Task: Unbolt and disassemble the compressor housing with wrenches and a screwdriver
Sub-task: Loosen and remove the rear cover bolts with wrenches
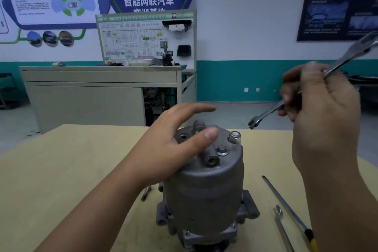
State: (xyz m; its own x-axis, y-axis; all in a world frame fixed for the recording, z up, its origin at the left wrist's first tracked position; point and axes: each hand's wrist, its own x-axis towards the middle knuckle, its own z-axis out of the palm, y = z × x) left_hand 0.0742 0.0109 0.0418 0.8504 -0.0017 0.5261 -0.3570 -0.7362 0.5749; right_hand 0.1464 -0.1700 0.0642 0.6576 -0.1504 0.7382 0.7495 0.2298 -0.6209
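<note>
The compressor housing (204,186) stands upright on the bench (61,170), straight in front of me. My left hand (173,145) rests on its domed top, fingers spread and loose. My right hand (319,112) grips a wrench (268,113) by its middle, raised to the right, with the lower open end near the large bolt (234,136) but not touching it. To do this well, I should press the housing down firmly, seat the wrench fully on the bolt's flats, then pull steadily. A screwdriver (286,202) lies on the bench at right.
</note>
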